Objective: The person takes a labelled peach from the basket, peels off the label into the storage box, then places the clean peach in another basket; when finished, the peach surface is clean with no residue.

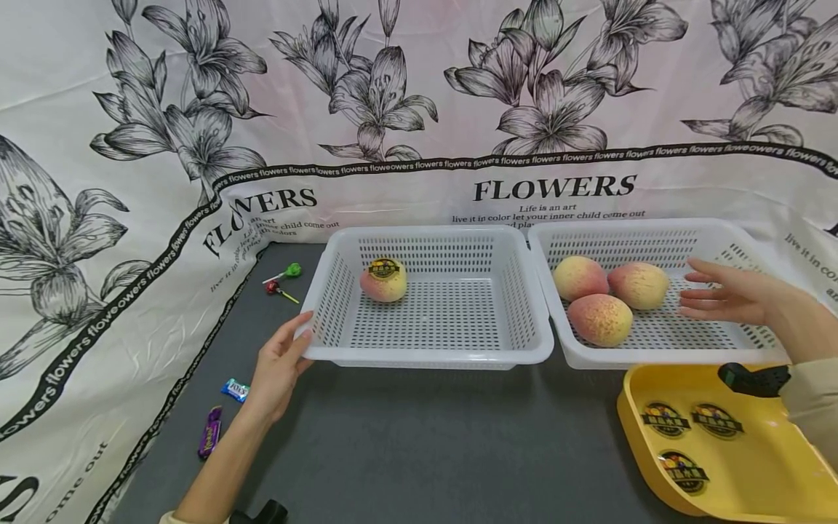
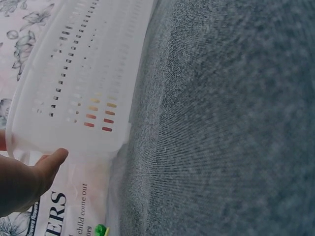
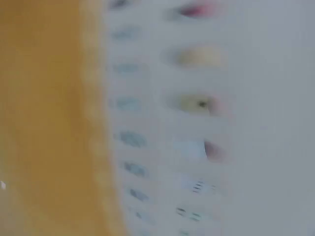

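My left hand (image 1: 278,367) holds the near left corner of the left white plastic basket (image 1: 432,356), with the thumb (image 2: 59,156) against its wall in the left wrist view. Inside that basket lies one peach (image 1: 384,290) with a black and gold label (image 1: 383,268) on top. My right hand (image 1: 736,295) is over the right white basket (image 1: 668,356), fingers extended and nothing held. Just left of its fingertips sit three unlabelled peaches: one at the back left (image 1: 580,278), one nearest the hand (image 1: 638,285) and one in front (image 1: 600,320).
A yellow tray (image 1: 631,429) at the front right holds three round labels (image 1: 716,421). On the left of the grey table (image 1: 425,444) lie a green lollipop (image 1: 292,270), a red lollipop (image 1: 272,287), a blue-wrapped sweet (image 1: 236,390) and a purple-wrapped sweet (image 1: 210,432). Flower-printed cloth hangs behind.
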Demonstrator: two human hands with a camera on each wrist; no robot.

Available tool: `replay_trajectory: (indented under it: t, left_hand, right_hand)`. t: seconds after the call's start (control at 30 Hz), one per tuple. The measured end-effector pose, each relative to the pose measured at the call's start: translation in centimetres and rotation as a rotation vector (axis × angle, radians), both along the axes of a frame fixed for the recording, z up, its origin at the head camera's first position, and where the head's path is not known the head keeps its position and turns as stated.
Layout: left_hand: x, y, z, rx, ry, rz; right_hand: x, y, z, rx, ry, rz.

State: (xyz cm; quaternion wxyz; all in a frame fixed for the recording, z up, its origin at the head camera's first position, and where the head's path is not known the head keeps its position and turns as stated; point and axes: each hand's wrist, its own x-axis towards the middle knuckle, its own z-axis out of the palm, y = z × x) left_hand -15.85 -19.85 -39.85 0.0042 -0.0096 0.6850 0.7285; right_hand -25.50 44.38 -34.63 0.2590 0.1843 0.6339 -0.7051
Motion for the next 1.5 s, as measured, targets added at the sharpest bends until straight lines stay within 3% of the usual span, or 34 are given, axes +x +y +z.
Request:
replay_trajectory:
  t: [0.1, 0.27, 0.43, 0.53, 0.73, 0.83, 0.97, 1.13, 1.5]
  left_hand:
    - [0.0, 0.0, 0.0, -0.003, -0.004, 0.002]
    - [0.0, 0.0, 0.0, -0.008, -0.002, -0.004]
    - [0.0, 0.0, -0.1, 0.001, 0.004, -0.004]
    - [0.0, 0.0, -0.1, -0.001, 0.005, -0.003]
    - [0.0, 0.0, -0.1, -0.001, -0.004, -0.002]
    - [0.0, -0.1, -0.1, 0.001, -0.004, 0.003]
    - [0.0, -0.1, -0.1, 0.002, 0.001, -0.001]
    - [-0.1, -0.1, -0.1, 0.003, -0.004, 0.000]
    - [-0.2, -0.2, -0.4, 0.020, 0.019, 0.002]
  right_hand:
    - [-0.1, 0.6, 0.9, 0.003, 0.021, 0.087]
    - [-0.3, 0.6, 2.7, -0.004, 0.135, 0.232]
    - [-1.1, -1.1, 4.7, -0.071, 0.194, 0.426]
    - [-1.8, -2.9, 5.8, -0.047, 0.235, 0.489]
    - [-3.3, -8.6, 7.4, 0.178, 0.345, 0.404]
    - [-3.9, -12.2, 7.9, 0.198, 0.371, 0.395]
    - [-4.5, -16.4, 8.0, 0.111, 0.379, 0.379]
    - [-5.7, -20.5, 6.9, -0.020, 0.392, 0.325]
    - [-7.9, -27.3, 4.4, -0.153, 0.436, 0.260]
